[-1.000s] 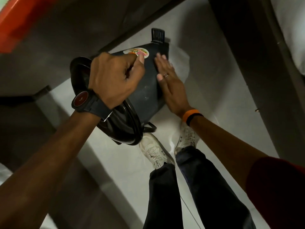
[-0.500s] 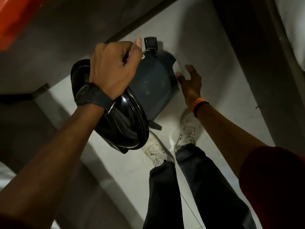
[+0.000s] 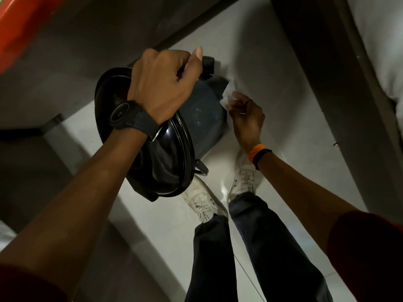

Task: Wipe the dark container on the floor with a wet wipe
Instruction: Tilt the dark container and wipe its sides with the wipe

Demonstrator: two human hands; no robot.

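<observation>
The dark container (image 3: 202,114) is tilted on its side above the pale floor, its glossy black lid (image 3: 165,162) toward me and a ribbed black cap (image 3: 208,64) at its far end. My left hand (image 3: 163,88) is closed on its upper edge and holds it tilted; what exactly the fingers grip is hidden. My right hand (image 3: 246,116) holds a crumpled white wet wipe (image 3: 226,94) against the container's right side.
My two white shoes (image 3: 205,201) stand just below the container on the pale floor (image 3: 283,105). Dark furniture edges run along the left and upper right. An orange object (image 3: 15,25) fills the top left corner.
The container has been rolled, so the sticker turned out of sight. My right hand slid from flat on the top face down to the right side, bunching the wipe.
</observation>
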